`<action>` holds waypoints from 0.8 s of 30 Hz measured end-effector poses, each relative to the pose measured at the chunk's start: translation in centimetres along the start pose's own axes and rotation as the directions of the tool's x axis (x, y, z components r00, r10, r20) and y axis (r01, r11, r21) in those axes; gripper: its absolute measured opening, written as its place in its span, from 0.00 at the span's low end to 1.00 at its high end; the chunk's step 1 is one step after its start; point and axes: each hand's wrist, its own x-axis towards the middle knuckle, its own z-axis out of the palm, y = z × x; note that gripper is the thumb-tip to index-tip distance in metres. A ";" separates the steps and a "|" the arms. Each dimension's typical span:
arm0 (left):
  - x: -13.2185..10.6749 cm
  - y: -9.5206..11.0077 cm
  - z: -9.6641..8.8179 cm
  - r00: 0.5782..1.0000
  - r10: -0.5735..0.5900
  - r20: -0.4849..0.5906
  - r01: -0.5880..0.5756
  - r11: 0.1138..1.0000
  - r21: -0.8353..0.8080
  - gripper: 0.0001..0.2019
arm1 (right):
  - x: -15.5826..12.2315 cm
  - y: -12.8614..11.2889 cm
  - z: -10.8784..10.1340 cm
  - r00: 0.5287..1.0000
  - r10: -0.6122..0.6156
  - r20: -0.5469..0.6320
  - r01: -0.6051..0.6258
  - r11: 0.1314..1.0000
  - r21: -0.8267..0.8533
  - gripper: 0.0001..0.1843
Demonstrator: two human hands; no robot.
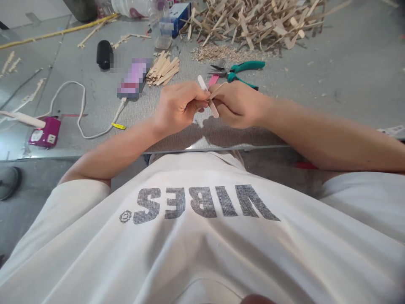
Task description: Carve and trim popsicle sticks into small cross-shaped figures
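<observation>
Close to the table's near edge, my two hands meet over a pair of crossed wooden craft sticks point(214, 109). My left hand point(177, 105) is closed, with thumb and fingers pinching the sticks near their crossing. Curled in from the other side, my right hand point(238, 103) is closed against the same sticks, and its fingers hide part of them. One stick slants from upper left to lower right; the other point(219, 88) points up to the right. Just beyond my right hand lie teal-handled pliers point(247, 66), jaws to the left, beside a small pink piece point(214, 80).
A big heap of joined sticks point(253, 21) fills the back, with wood chips point(221, 53) before it. Loose sticks point(163, 68) lie beside a phone point(134, 78) on a white cable point(84, 109). Leftward are a black case point(104, 55) and a purple power adapter point(46, 133).
</observation>
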 end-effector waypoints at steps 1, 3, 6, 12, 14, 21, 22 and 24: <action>0.0 0.1 0.0 1.000 0.000 -0.012 0.000 1.000 0.000 0.20 | 0.0 0.0 0.0 1.000 -0.012 -0.006 0.012 1.000 -0.007 0.19; 0.0 0.4 0.1 0.999 -0.013 -0.032 0.014 1.000 0.020 0.20 | -0.1 0.0 0.0 1.000 -0.021 -0.017 0.021 1.000 -0.011 0.22; -0.2 0.9 0.0 0.999 -0.029 -0.041 0.031 0.997 0.069 0.20 | -0.2 -0.1 -0.1 1.000 -0.008 -0.015 0.008 1.000 -0.015 0.25; -0.3 0.9 0.1 0.998 0.002 -0.060 0.000 0.999 0.032 0.18 | -0.3 -0.1 0.0 1.000 0.014 0.006 -0.014 1.000 -0.022 0.22; -0.2 0.7 0.3 0.994 0.079 -0.075 -0.078 0.997 0.013 0.15 | -0.3 0.0 0.0 0.999 0.005 0.035 -0.005 1.000 0.000 0.17; 0.0 0.5 0.6 0.964 0.203 -0.169 -0.200 0.979 0.036 0.08 | -0.4 0.0 0.1 1.000 -0.006 0.029 0.006 1.000 0.015 0.18; 0.0 0.5 0.6 0.969 0.186 -0.160 -0.182 0.983 0.037 0.10 | -0.5 0.0 0.1 1.000 -0.002 0.028 0.001 1.000 0.019 0.19; -0.2 0.5 0.5 0.978 0.154 -0.142 -0.150 0.988 0.038 0.13 | -0.5 0.0 0.2 0.999 0.022 0.035 -0.022 0.999 0.024 0.21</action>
